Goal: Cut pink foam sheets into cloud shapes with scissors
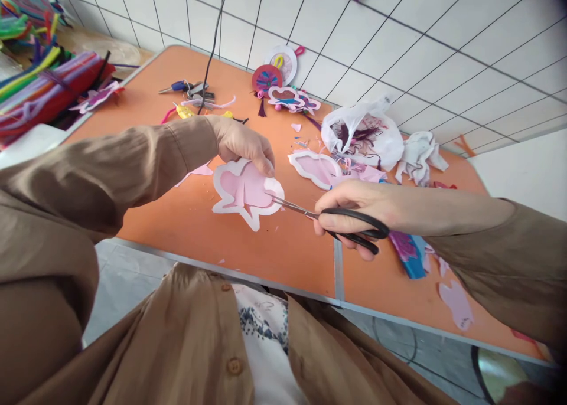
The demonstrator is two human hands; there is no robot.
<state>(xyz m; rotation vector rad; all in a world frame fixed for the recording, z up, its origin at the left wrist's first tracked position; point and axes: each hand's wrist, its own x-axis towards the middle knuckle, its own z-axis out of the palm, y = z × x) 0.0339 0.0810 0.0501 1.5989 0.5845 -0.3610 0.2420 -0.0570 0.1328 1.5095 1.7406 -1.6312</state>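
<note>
Looks like a craft corner, in a home or a small workshop, hard to tell which. Known as such by the scissors (349, 214) and pink cutout (254, 186) over an orange surface (274, 251), by the paper scraps (456, 303), tasselled ornaments (267, 79) and plastic bag (390, 142) of dark threads there, and by bundled pipe cleaners (48, 89) at the left. Enclosed by a white-tiled wall (398, 51), above a grey floor (128, 281). Looks lived-in too, with keys (204, 92) beside a hanging cable (215, 39).

Bright, diffuse light leaves soft shadows on the surface (292, 257); outer areas stretch and blur, darkening toward two o'clock.
</note>
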